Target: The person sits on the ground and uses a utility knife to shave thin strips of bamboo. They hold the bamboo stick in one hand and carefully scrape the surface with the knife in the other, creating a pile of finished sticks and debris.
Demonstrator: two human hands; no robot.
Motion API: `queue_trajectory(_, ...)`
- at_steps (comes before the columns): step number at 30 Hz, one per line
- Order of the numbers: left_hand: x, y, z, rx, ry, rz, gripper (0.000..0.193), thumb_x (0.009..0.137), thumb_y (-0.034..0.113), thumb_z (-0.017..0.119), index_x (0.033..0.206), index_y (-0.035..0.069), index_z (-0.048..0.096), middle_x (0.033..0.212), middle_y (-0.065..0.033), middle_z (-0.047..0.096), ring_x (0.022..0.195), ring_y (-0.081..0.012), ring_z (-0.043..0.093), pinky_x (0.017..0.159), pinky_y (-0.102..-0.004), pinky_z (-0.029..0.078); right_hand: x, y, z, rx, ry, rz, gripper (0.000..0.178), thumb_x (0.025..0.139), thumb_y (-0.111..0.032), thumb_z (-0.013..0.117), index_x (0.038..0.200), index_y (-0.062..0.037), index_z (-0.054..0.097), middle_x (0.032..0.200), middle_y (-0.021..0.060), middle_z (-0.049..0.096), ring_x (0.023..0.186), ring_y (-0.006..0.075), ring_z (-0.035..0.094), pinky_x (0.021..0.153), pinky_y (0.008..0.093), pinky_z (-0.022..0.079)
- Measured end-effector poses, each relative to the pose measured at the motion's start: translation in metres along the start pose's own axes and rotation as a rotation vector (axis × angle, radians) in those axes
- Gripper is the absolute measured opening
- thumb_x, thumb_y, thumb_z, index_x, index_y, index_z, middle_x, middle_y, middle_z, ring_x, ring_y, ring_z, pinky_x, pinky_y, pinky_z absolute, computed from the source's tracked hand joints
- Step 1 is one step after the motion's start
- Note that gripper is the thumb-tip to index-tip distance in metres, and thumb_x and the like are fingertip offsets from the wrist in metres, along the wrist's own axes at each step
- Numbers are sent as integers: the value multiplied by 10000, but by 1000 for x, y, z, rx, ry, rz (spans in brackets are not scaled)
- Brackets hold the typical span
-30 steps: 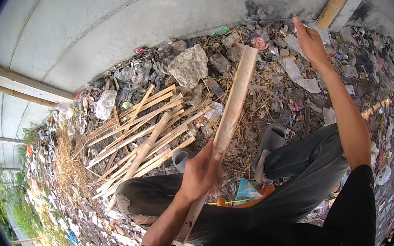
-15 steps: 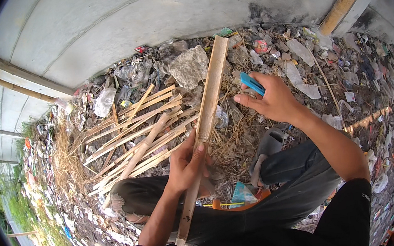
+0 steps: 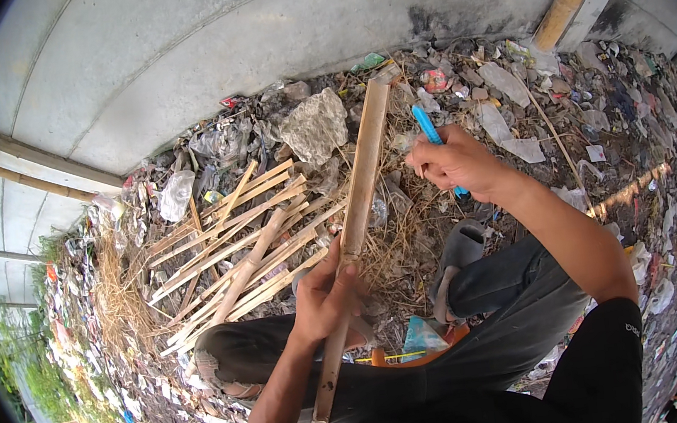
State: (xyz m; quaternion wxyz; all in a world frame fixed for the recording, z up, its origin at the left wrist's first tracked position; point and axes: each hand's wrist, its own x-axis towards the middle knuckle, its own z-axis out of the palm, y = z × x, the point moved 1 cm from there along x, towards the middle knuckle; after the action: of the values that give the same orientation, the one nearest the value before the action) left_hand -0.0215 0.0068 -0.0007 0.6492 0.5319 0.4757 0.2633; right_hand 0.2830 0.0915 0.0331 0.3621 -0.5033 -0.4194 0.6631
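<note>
The left hand (image 3: 327,296) is gripping a long, flat, pale bamboo slat (image 3: 355,209) pointing toward one o'clock. The right hand (image 3: 454,166), at two o'clock, is clenching a blue-handled tool (image 3: 429,130) above littered ground (image 3: 560,103).

Litter-strewn ground (image 3: 596,124), split bamboo strips (image 3: 233,240), grey rock (image 3: 314,126), dry straw (image 3: 118,291), plastic scraps.

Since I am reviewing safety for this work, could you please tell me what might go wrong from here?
1. The left hand grips the long split bamboo slat partway along it, so the blue-handled tool in the right hand could slip towards those fingers.
2. The slat's far end rests among loose litter near the grey rock and may shift.
3. The slat's split edges might splinter into bare skin.
</note>
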Motion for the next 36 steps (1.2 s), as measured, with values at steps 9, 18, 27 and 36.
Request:
queue_trajectory(9,0,-2,2,-33,44,71,522,1069,306,539,1478,-6,456,701,-42,602,509,-107,578,441,-238,464,3,-19,-70,-969,491,-406,555,922,-556,703,839,-8,661,572,32,529,529,186,556,523,369,420)
queue_trajectory(18,1,-11,22,-151,-170,233,508,1111,268,440,1541,4,377,569,-36,549,392,-126,500,369,-274,425,-13,-10,1,-485,126,-281,531,930,-503,725,731,-24,613,548,30,533,474,124,503,481,348,403)
queue_trajectory(27,-49,-6,42,-179,-313,333,725,1018,434,606,1517,-29,356,542,-43,502,391,-127,470,358,-256,403,-95,-42,11,-334,260,-511,491,896,-458,777,672,-53,614,514,-11,442,471,105,411,455,342,302)
queue_trajectory(36,-141,-52,61,-25,-300,134,307,1061,287,552,1130,-12,560,725,-104,632,500,-175,604,474,-278,524,-176,-15,-30,-58,652,-718,292,885,-242,775,703,-50,652,578,-30,507,502,54,420,463,309,297)
